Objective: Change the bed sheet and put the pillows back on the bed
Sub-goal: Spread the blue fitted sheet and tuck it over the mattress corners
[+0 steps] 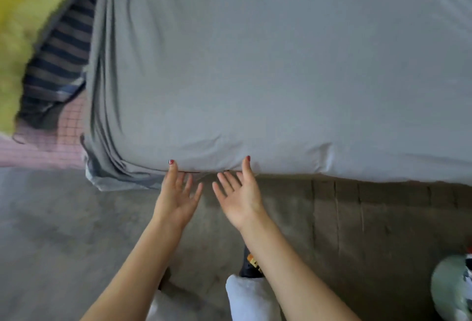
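Sheet, grey and pulled smooth over the bed, fills the view ahead of both hands and runs past the frame on the right. The left hand reaches palm-up to the near edge of the bed, its fingers straight and spread, the thumb lying on top of the sheet while the fingertips go under the hem; it grips nothing that can be made out. Just beside it, the right hand does the same, fingers loose and extended, thumb pressed against the sheet's edge, the other fingertips touching or slipping below the fold. The two hands sit near each other without touching. To the left of the left hand the sheet bunches into long folds and hangs over the bed corner toward the floor. Beyond that corner lies a dark striped cloth, with a yellow blurred fabric further left, possibly a blanket, and a pink checked fabric below it. Under the right hand the brown side of the bed base shows. A pale green object sits at the far lower right, too cropped to identify.
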